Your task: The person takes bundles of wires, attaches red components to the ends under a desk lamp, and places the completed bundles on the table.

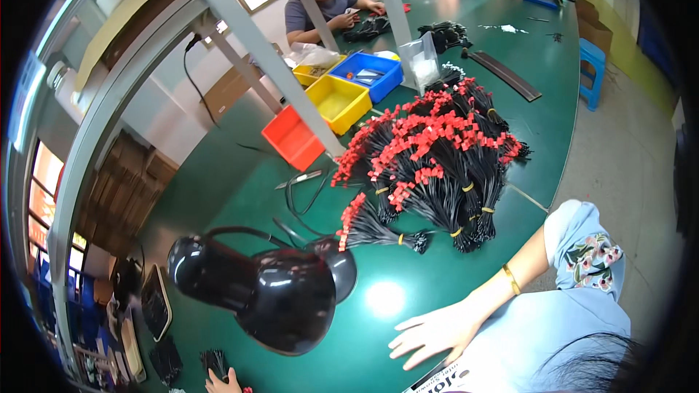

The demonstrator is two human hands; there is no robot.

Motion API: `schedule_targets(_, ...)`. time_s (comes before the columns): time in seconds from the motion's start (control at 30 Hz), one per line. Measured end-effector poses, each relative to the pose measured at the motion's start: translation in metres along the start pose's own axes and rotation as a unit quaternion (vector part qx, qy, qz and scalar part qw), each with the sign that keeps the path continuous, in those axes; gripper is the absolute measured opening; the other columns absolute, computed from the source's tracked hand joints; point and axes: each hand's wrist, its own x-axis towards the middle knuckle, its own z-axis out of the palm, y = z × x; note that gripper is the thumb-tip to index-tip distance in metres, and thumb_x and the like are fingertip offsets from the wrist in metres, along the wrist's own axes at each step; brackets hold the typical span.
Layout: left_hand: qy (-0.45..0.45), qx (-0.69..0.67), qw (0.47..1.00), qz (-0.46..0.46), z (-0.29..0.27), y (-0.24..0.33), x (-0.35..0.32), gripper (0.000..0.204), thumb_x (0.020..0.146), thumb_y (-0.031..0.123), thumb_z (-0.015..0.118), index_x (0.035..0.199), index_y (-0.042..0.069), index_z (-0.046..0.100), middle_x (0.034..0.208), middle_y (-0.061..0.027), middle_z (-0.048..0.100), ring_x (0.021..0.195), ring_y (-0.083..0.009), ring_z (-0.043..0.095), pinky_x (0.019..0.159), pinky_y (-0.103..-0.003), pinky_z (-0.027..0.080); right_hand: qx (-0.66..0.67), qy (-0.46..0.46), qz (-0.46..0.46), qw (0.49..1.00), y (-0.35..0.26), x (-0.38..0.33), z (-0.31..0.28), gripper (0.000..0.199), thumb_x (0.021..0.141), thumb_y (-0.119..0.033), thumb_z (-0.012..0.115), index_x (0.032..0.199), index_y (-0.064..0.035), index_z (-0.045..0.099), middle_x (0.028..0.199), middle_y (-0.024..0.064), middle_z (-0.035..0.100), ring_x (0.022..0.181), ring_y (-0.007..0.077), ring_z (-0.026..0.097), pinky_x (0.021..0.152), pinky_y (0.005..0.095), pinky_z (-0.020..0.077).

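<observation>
At the lower edge, my left hand [224, 384] is partly cut off by the picture. Its fingers and thumb close round a small bundle of black wires [212, 360], whose ends stick out past the hand; a bit of red shows beside it. My right hand [440, 333] lies palm down near the table's front edge, fingers spread, holding nothing. Beyond it is a large pile of black wire bundles [466, 196] with red connectors, tied with yellow bands. A single separate bundle [378, 231] lies at the pile's near left.
A black desk lamp [287, 302] stands between my hands. Red [293, 138], yellow [338, 104] and blue [368, 76] bins sit behind a grey shelf post [280, 65]. Tweezers [298, 179] lie on the green table [233, 204]. Another person [328, 14] works at the far side.
</observation>
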Motion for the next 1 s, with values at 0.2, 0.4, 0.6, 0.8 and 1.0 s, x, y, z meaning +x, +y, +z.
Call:
schedule_targets(0.2, 0.043, 0.040, 0.998, 0.037, 0.030, -0.002, 0.002, 0.062, 0.068, 0.051, 0.053, 0.114, 0.011, 0.046, 0.107, -0.0172, 0.049, 0.095, -0.0333, 0.049, 0.081, -0.044, 0.037, -0.125, -0.046, -0.065, 0.989, 0.005, -0.029, 0.004, 0.052, 0.081, -0.028, 0.031, 0.128, -0.0081, 0.023, 0.133, 0.0186, 0.019, 0.125, 0.0315, 0.015, 0.101, 0.0471, 0.0096)
schedule_targets(0.4, -0.018, 0.011, 0.995, 0.101, 0.031, -0.027, 0.021, 0.044, 0.068, 0.031, 0.059, 0.101, 0.003, 0.052, 0.086, -0.0148, 0.057, 0.083, -0.0302, 0.053, 0.075, -0.038, 0.040, -0.232, -0.072, -0.077, 0.967, 0.014, -0.020, -0.006, 0.053, 0.083, -0.029, 0.024, 0.131, -0.0107, 0.013, 0.136, 0.0139, 0.013, 0.126, 0.0275, 0.014, 0.101, 0.0450, 0.0119)
schedule_targets(0.6, -0.089, -0.071, 0.994, 0.006, 0.010, 0.039, 0.081, 0.060, 0.073, 0.055, 0.041, 0.091, 0.001, 0.058, 0.087, -0.0202, 0.059, 0.092, -0.0305, 0.054, 0.076, -0.037, 0.041, -0.091, -0.206, 0.000, 0.974, 0.004, -0.006, -0.042, 0.060, 0.072, -0.019, 0.037, 0.129, -0.0082, 0.021, 0.135, 0.0129, 0.016, 0.124, 0.0229, 0.020, 0.100, 0.0449, 0.0156)
schedule_targets(0.8, -0.115, -0.033, 0.988, -0.095, 0.011, -0.037, 0.124, 0.070, 0.075, 0.060, 0.034, 0.110, 0.001, 0.049, 0.110, -0.0218, 0.048, 0.111, -0.0338, 0.039, 0.094, -0.044, 0.025, -0.078, -0.199, -0.025, 0.977, 0.000, -0.009, -0.030, 0.048, 0.080, -0.029, 0.035, 0.125, -0.0126, 0.031, 0.135, 0.0088, 0.020, 0.126, 0.0218, 0.013, 0.102, 0.0430, 0.0062)
schedule_targets(1.0, -0.005, -0.024, 0.960, -0.279, 0.036, 0.025, 0.109, 0.067, 0.080, 0.053, 0.027, 0.127, 0.005, 0.027, 0.130, -0.0272, 0.020, 0.124, -0.0366, 0.010, 0.097, -0.054, 0.001, -0.257, -0.242, -0.061, 0.934, 0.004, -0.004, -0.028, 0.049, 0.080, -0.034, 0.029, 0.125, -0.0130, 0.030, 0.136, 0.0041, 0.019, 0.126, 0.0185, 0.013, 0.102, 0.0421, 0.0040)
